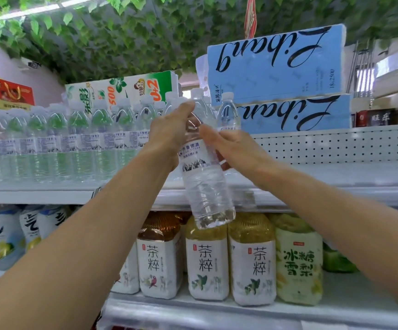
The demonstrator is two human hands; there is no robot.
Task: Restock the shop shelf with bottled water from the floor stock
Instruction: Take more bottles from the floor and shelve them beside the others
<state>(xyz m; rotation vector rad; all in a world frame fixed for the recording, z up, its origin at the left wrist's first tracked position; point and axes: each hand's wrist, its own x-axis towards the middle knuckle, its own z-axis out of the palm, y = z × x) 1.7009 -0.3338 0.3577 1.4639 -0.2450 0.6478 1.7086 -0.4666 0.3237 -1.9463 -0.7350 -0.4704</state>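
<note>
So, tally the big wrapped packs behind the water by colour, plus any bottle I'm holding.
Blue Libang packs: 2
Green-and-white pack: 1
Water bottle, gripped by left hand and right hand: 1
Total: 4

Both bare forearms rise from the lower corners and converge, the left forearm [86, 234] steeper and the right forearm [336, 198] running in lower from the side. The left hand [167, 136] curls its fingers [184, 108] round the shoulder of a tilted water bottle [205, 186]. Just below those fingers, the right hand [231, 148] clasps the label band, thumb in front and the other fingers showing through behind.
</note>
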